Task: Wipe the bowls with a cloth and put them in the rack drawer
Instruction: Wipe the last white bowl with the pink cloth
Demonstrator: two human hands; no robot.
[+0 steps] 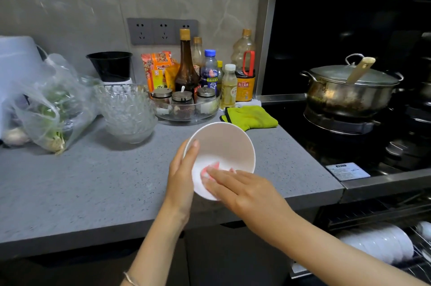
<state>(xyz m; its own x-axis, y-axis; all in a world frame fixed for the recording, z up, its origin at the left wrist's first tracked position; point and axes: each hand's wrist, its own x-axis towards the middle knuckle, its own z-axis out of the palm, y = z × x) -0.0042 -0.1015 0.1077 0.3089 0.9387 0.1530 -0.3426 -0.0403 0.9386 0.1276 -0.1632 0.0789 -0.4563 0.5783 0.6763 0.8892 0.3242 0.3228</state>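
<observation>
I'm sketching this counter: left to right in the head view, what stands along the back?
Bag of greens, glass bowls, spice jar tray, green cloth, steel pot.

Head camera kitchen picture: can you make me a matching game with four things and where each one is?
Things:
1. white round bowl
2. stack of clear glass bowls
3. lidded steel pot
4. lime-green cloth

Places:
A. on the stove burner
B. held in the left hand
C. lying at the right end of the grey counter
D. beside the plastic bag of greens

Pairs: 1-B, 2-D, 3-A, 4-C.
</observation>
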